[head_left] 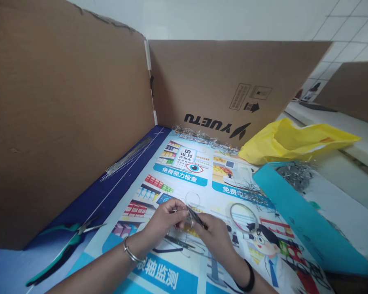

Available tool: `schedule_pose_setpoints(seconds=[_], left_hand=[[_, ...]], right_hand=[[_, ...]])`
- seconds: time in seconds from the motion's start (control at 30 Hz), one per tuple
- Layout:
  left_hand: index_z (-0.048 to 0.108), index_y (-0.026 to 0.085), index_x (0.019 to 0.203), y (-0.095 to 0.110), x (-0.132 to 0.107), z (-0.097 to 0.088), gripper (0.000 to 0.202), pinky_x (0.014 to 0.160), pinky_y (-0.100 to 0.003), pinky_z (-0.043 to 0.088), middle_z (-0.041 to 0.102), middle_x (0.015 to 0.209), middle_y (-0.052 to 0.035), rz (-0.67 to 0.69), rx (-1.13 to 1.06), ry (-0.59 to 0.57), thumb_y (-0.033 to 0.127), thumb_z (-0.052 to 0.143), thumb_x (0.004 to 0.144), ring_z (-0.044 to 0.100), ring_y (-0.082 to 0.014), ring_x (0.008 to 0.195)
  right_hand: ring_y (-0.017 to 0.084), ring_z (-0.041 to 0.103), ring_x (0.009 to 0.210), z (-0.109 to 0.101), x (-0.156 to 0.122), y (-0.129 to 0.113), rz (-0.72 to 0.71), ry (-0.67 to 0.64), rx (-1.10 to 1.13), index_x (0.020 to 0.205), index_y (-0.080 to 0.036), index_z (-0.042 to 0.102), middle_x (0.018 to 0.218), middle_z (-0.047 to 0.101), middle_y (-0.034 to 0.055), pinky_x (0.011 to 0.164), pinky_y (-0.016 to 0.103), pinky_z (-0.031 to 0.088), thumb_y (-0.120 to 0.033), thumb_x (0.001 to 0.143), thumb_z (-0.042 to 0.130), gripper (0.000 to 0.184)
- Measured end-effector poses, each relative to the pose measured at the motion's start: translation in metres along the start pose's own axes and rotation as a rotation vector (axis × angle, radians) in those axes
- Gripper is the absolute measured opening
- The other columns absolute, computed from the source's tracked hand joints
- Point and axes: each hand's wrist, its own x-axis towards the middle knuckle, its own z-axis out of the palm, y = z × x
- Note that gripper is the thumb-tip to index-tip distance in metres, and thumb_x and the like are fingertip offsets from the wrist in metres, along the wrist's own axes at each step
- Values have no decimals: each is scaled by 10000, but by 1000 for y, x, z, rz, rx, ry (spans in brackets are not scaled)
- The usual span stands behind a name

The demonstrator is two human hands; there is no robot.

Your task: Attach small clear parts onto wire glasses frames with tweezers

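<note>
My left hand is closed, fingertips pinched on thin wire, with a small wire loop standing just above them. My right hand grips a pair of pliers, its dark jaws pointing up and left to the left fingertips. Where the jaws meet the wire is too small to make out. Below both hands lie loose wires on the printed sheet. A coil of wire rests to the right of my right hand.
Green-handled pliers lie open at the left. Straight wires lie beside the left cardboard wall. A blue box with tangled wire stands at the right, below a yellow bag. Another cardboard panel closes the back.
</note>
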Motion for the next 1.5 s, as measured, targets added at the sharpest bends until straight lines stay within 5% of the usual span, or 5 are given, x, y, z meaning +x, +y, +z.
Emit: schedule_pose_setpoints(seconds=[0.47,0.67,1.03,1.23,1.5], left_hand=[[563,140,695,9,-5,5,256,511,-187,366,567,540,3,35,23,20,362,591,819,501,-86,502],[541,151,686,7,-3,3,217,475,-184,346,536,575,27,31,31,86,331,611,783,462,-71,465],[578,151,780,17,-4,-4,215,386,-169,284,500,513,44,-68,201,6,366,586,775,371,-56,387],[552,155,678,20,-5,-8,287,527,-205,361,490,573,29,81,314,-74,407,550,815,447,-93,524],[621,167,731,30,-6,-11,228,656,-231,380,572,726,-11,246,543,25,365,549,820,504,-147,707]], right_hand=[[148,542,599,10,-5,-2,-95,136,-6,689,-183,615,635,613,10,550,221,317,-419,856,451,332],[137,519,579,9,-5,0,-98,128,-32,647,-182,557,613,585,0,530,215,288,-414,849,459,323],[143,535,596,6,-1,-4,-58,82,-64,646,-185,585,626,603,1,536,218,306,-388,844,463,308],[154,576,654,5,-2,-1,-83,45,-46,737,-193,639,695,647,8,578,223,356,-353,850,459,266],[155,583,654,1,-3,-5,-87,29,-89,697,-202,633,690,650,5,568,220,357,-340,843,473,257]])
